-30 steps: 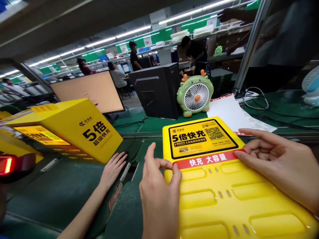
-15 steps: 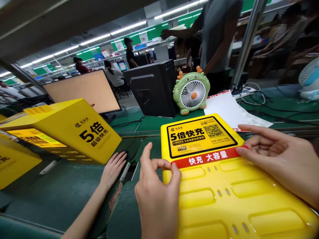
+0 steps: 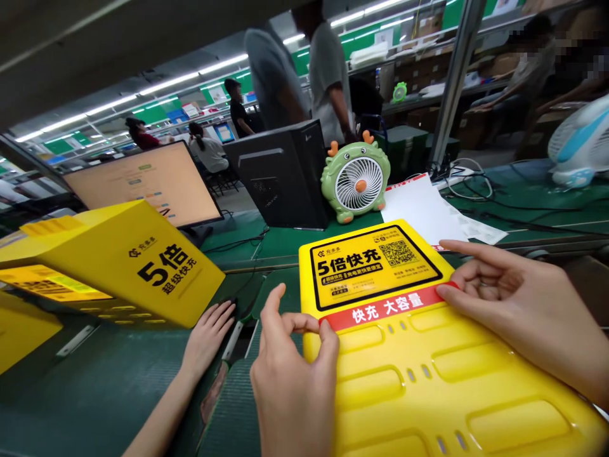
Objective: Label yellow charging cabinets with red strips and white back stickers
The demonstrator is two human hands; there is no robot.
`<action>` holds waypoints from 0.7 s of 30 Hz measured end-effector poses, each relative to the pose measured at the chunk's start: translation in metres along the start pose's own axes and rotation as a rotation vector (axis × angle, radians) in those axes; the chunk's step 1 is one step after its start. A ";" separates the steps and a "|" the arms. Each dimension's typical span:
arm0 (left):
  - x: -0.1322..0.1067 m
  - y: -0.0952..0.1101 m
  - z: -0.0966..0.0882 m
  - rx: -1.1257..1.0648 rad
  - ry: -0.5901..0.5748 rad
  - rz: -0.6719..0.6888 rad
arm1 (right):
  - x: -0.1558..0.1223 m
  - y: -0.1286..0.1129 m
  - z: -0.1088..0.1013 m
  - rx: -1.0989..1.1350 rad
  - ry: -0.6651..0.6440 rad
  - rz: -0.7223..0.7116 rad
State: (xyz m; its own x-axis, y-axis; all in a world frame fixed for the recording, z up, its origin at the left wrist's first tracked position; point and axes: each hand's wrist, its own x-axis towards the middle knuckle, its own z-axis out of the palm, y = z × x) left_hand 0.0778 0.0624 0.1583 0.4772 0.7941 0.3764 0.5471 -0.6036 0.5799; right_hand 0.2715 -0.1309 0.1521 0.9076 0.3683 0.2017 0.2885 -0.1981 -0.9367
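Observation:
A red sticker strip [image 3: 386, 308] with white lettering stretches between my two hands across a yellow plastic casing [image 3: 371, 381]. My left hand [image 3: 295, 374] pinches the strip's left end between thumb and forefinger. Its right end is pinched the same way by my right hand [image 3: 518, 304], other fingers curled or extended. The strip lies over the casing just below a black-bordered yellow label [image 3: 352, 273] with a QR code; whether it is stuck down I cannot tell. Raised oval ribs and small slots pattern the casing nearer me.
Another person's hand [image 3: 209, 330] rests at left beside a yellow box-shaped unit [image 3: 176, 298] on the green conveyor [image 3: 133, 381]. Behind stand a monitor [image 3: 190, 197], a black computer case [image 3: 290, 184], a green fan [image 3: 359, 181], white sheets [image 3: 413, 206] and cables.
Both hands keep their pinch on the red sticker strip, which stays in about the same place on the casing. The view has shifted slightly. Text now shows on the monitor, and people behind have moved.

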 end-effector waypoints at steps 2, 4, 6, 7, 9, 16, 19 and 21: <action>0.002 -0.002 -0.001 -0.001 -0.011 0.011 | -0.001 0.001 -0.001 0.022 -0.018 0.008; 0.005 -0.004 -0.001 -0.005 -0.024 0.015 | -0.001 0.002 -0.003 0.036 -0.028 0.017; 0.008 -0.006 -0.001 -0.016 -0.039 0.013 | -0.002 0.002 -0.004 0.026 -0.025 0.013; 0.009 -0.007 -0.001 -0.025 -0.045 0.011 | -0.002 0.001 -0.004 0.021 -0.023 0.013; 0.011 -0.006 -0.002 -0.044 -0.057 0.008 | -0.001 0.000 -0.003 0.023 -0.012 0.015; 0.014 0.000 -0.003 -0.115 -0.075 -0.032 | 0.002 0.002 0.000 0.006 -0.004 0.009; 0.015 0.000 -0.005 -0.155 -0.079 -0.019 | 0.001 0.001 -0.001 0.000 -0.009 0.010; 0.017 -0.001 -0.006 -0.102 -0.094 -0.006 | 0.000 -0.001 -0.002 -0.005 -0.025 0.019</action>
State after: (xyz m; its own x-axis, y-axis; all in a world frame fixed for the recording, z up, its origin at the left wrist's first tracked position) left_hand 0.0816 0.0772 0.1681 0.5393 0.7846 0.3058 0.4799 -0.5848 0.6540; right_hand 0.2720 -0.1329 0.1532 0.9050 0.3869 0.1766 0.2728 -0.2094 -0.9390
